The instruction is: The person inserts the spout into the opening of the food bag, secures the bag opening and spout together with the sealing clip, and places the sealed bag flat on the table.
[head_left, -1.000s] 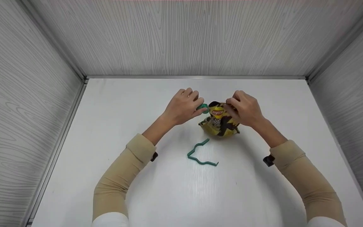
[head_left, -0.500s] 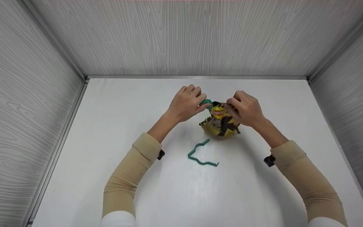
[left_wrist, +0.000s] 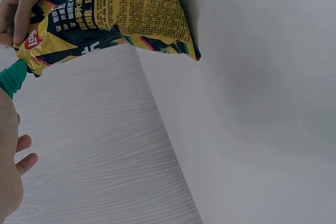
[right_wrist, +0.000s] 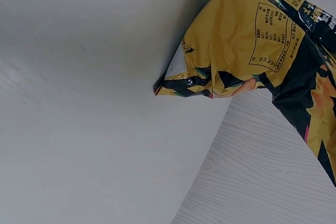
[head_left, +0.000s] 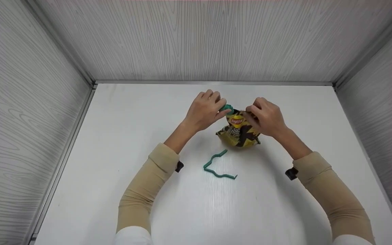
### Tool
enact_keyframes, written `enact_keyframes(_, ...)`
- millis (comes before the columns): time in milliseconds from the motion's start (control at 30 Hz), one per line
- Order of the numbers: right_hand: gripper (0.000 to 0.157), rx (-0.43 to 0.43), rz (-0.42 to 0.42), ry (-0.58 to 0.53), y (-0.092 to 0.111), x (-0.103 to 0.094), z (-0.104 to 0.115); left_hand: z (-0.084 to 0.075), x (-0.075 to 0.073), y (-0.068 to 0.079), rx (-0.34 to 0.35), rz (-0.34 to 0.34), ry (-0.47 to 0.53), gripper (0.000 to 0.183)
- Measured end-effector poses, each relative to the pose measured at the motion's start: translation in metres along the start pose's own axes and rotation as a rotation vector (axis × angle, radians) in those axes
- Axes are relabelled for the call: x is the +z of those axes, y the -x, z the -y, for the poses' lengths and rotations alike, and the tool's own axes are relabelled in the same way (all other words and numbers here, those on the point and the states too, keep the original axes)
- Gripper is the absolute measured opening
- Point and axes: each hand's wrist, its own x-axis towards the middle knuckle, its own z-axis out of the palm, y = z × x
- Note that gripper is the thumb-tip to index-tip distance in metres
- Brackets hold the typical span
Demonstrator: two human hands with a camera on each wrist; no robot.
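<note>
A yellow and black chip bag (head_left: 235, 133) stands upright on the white table, its lower corners spread out. My right hand (head_left: 266, 117) grips its top edge at the right. In my left hand (head_left: 203, 111) a green ridged cap-like piece (head_left: 228, 108) is pinched between thumb and fingers. That green piece (left_wrist: 12, 78) is right at the bag's top corner in the left wrist view, beside the fingers of my right hand (left_wrist: 25, 10). Only the printed bag (right_wrist: 252, 43) shows in the right wrist view; the right hand is out of frame there.
A thin green wavy strip (head_left: 207, 167), bent into a V, lies on the table (head_left: 168, 211) in front of the bag. Grey wood-grain panels (head_left: 196, 41) close off the table at the back and on both sides.
My left hand has moved right and slightly away from me, bringing the green cap-like piece to the bag's top left corner. The right hand and the bag have hardly moved.
</note>
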Motion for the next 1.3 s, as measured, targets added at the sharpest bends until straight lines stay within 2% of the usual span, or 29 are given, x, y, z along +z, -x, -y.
enact_keyframes(600,0.012,-0.005,-0.001,-0.008,0.0,0.002,0.002,-0.006,0.004,-0.002,0.01,-0.003,0.018,0.052)
enact_keyframes(1000,0.011,-0.013,0.003,-0.002,0.001,0.0,-0.001,-0.01,0.008,-0.005,0.005,0.075,0.027,0.054)
enact_keyframes(1300,0.013,0.0,0.016,-0.003,0.001,-0.001,0.0,-0.011,0.009,-0.005,0.014,0.083,0.033,0.053)
